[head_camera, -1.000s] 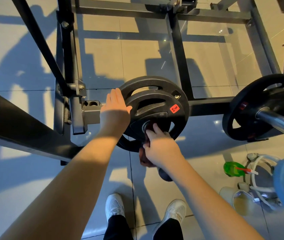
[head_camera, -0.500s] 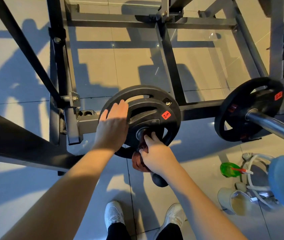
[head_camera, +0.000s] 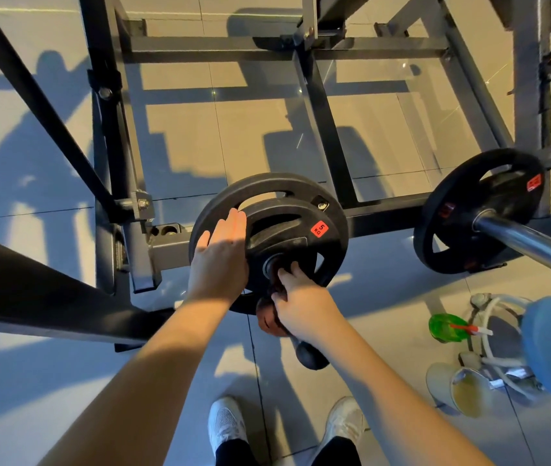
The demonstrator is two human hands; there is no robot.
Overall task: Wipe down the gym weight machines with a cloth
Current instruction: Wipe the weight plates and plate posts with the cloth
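Now the right hand (head_camera: 304, 306) grips the cloth (head_camera: 267, 320) at the hub of the plate (head_camera: 334, 250) — beside its fingers, the left hand (head_camera: 218, 260) presses flat, straight-fingered.

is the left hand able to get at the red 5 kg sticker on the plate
Probably yes: the left hand rests flat on the left of the plate, and the sticker lies uncovered to its right with nothing between.
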